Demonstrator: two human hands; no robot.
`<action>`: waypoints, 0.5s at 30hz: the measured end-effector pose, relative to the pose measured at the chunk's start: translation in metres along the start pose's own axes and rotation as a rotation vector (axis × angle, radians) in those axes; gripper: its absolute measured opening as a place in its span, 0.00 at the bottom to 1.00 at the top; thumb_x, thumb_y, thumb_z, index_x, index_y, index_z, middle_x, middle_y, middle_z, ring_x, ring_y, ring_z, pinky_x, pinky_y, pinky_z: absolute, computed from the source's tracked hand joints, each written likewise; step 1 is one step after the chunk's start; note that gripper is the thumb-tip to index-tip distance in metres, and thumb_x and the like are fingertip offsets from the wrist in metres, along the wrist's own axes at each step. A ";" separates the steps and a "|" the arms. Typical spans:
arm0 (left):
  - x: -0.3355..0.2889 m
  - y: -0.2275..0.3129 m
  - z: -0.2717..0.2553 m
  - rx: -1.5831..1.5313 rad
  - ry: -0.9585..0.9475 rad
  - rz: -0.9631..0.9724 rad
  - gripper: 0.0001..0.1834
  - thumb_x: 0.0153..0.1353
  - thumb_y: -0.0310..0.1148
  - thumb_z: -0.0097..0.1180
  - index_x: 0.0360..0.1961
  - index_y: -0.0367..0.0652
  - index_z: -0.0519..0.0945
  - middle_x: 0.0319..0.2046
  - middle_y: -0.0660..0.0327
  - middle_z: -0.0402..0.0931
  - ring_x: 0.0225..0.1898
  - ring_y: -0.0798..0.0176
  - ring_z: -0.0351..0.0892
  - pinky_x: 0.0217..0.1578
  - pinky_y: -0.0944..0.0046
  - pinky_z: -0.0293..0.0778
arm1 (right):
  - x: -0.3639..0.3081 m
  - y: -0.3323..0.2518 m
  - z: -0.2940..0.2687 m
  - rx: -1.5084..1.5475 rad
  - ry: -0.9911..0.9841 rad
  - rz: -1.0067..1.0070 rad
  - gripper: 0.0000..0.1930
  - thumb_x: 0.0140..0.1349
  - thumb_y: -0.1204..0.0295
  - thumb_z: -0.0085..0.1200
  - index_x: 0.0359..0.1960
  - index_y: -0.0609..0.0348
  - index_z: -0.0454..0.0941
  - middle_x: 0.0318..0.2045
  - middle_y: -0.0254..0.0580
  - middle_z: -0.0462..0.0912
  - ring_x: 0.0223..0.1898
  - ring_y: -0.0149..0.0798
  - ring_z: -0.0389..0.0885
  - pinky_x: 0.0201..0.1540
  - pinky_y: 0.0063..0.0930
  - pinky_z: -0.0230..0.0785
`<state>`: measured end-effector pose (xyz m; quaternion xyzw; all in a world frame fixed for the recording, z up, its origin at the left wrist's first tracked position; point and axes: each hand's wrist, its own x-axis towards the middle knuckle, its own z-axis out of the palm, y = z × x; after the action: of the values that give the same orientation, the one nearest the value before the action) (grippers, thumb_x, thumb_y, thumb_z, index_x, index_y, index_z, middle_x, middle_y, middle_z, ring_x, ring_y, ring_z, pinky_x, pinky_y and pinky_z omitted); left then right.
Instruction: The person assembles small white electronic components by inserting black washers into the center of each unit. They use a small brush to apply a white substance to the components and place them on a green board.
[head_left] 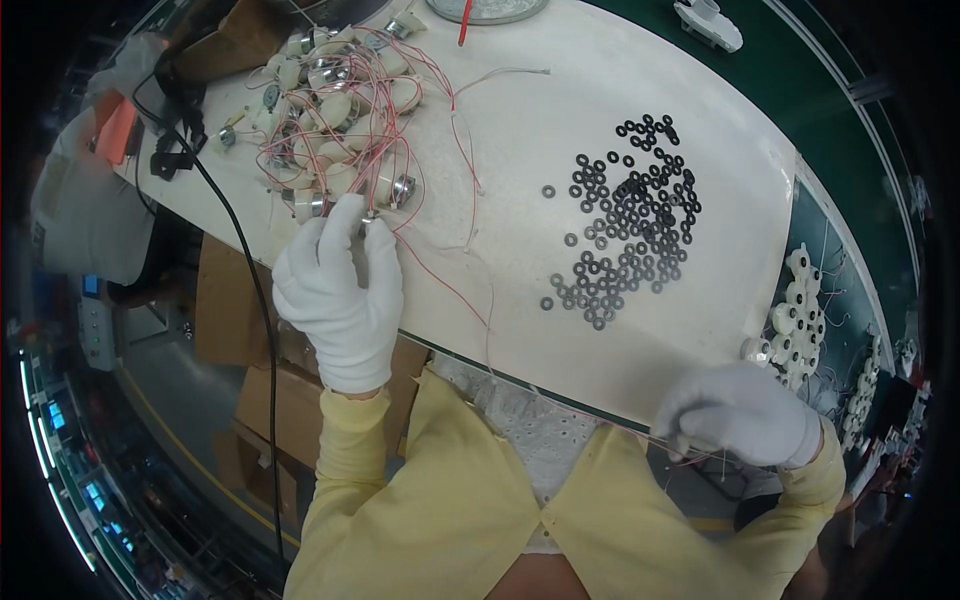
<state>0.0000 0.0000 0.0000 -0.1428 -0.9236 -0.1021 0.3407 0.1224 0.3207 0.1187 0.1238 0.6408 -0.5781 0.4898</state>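
Observation:
My left hand (345, 290), in a white glove, reaches to the near edge of a tangled pile of small cream-and-silver motors (335, 105) with thin red and white wires. Its thumb and fingers close round a small silver motor part (368, 219), mostly hidden by the fingertips. A red wire (440, 278) trails from there toward the table's front edge. My right hand (735, 412), also gloved, is closed at the front right edge. Thin wires (690, 460) come out below its fingers; whatever else it may hold is hidden.
Many black rubber rings (640, 215) lie scattered on the white table (540, 150). Several white round parts with black centres (800, 310) sit on the green surface at right. A black cable (245, 240) hangs over the left edge, above cardboard boxes (285, 400). A red stick (465, 22) lies at the back.

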 end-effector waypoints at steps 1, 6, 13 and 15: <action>0.002 -0.001 -0.001 -0.023 0.002 0.008 0.15 0.55 0.31 0.64 0.46 0.48 0.82 0.35 0.60 0.79 0.37 0.55 0.77 0.42 0.58 0.71 | -0.005 -0.004 0.000 -0.074 -0.045 0.059 0.12 0.61 0.65 0.51 0.43 0.54 0.81 0.31 0.40 0.85 0.33 0.37 0.85 0.38 0.29 0.75; 0.014 -0.005 0.003 -0.099 -0.040 0.001 0.11 0.56 0.29 0.62 0.42 0.47 0.83 0.32 0.62 0.79 0.34 0.57 0.77 0.42 0.55 0.72 | -0.012 0.001 0.012 -0.548 0.001 -0.188 0.07 0.57 0.70 0.51 0.34 0.55 0.80 0.24 0.42 0.82 0.28 0.42 0.82 0.31 0.31 0.74; 0.009 -0.015 0.004 -0.055 -0.002 0.090 0.16 0.50 0.34 0.66 0.43 0.57 0.83 0.36 0.69 0.79 0.49 0.54 0.75 0.50 0.53 0.68 | 0.023 0.010 0.019 -1.473 0.597 -0.620 0.09 0.46 0.69 0.57 0.30 0.51 0.74 0.27 0.32 0.72 0.28 0.37 0.72 0.32 0.32 0.62; 0.010 -0.014 0.003 -0.123 -0.036 0.049 0.17 0.50 0.34 0.66 0.43 0.58 0.83 0.36 0.69 0.79 0.51 0.52 0.74 0.51 0.51 0.68 | 0.033 0.010 0.017 -1.597 0.609 -0.635 0.10 0.45 0.68 0.59 0.30 0.51 0.73 0.29 0.31 0.69 0.30 0.36 0.69 0.33 0.32 0.60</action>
<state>-0.0139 -0.0100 0.0034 -0.1880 -0.9179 -0.1474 0.3168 0.1216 0.2960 0.0901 -0.2870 0.9561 -0.0124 0.0573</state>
